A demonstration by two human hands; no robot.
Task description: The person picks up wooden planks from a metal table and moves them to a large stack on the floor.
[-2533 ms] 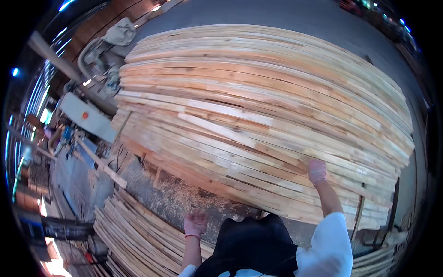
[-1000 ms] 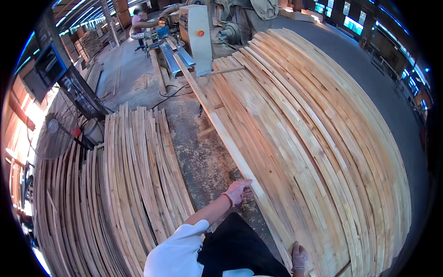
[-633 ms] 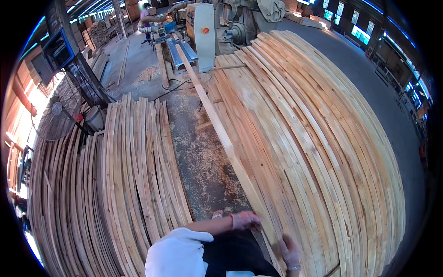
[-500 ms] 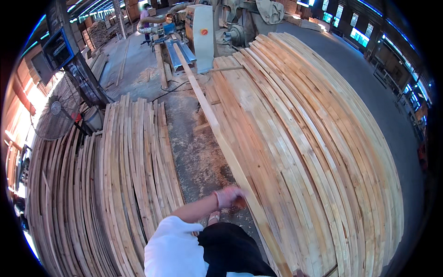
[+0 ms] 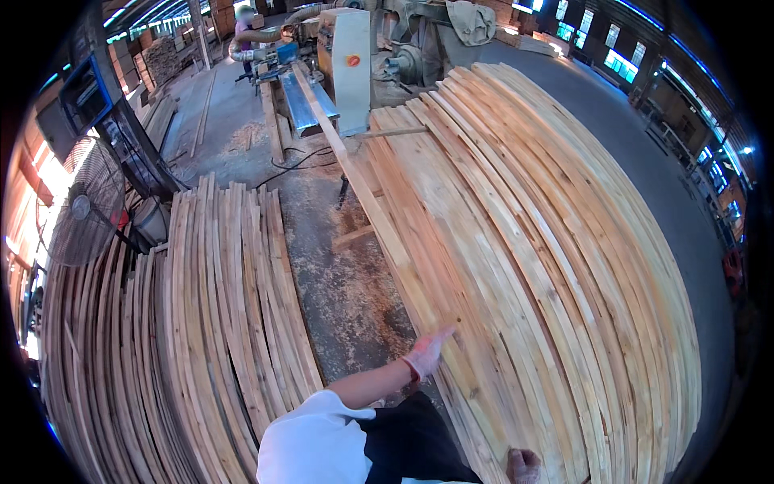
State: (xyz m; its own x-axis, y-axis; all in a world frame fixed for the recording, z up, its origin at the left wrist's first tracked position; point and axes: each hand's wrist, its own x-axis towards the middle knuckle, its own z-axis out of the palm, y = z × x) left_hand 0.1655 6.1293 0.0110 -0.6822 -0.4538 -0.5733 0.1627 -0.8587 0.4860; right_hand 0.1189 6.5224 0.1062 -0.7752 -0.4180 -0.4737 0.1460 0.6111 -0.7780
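A long, narrow wooden board [image 5: 377, 222] slants from the machine at the back down toward me, along the left edge of a broad stack of boards [image 5: 516, 242]. My left hand [image 5: 426, 355], in a pale pinkish glove, grips the board's left edge. One finger stretches over the top face; the fingers below are hidden. Close to the lower edge of the view, my right hand [image 5: 524, 466] is curled into a fist beside the board's near part. What lies inside that fist does not show.
On my left lies another stack of narrow boards [image 5: 234, 290]. A sawdust-strewn floor strip [image 5: 343, 290] runs between the stacks. The woodworking machine [image 5: 347, 73] has a metal table [image 5: 302, 105]. A caged fan [image 5: 81, 206] stands far left, a person [image 5: 243, 32] farther back.
My left hand has moved slightly right and down, its finger now stretched over the board. My right hand has come further into view. The board has shifted slightly relative to the stack.
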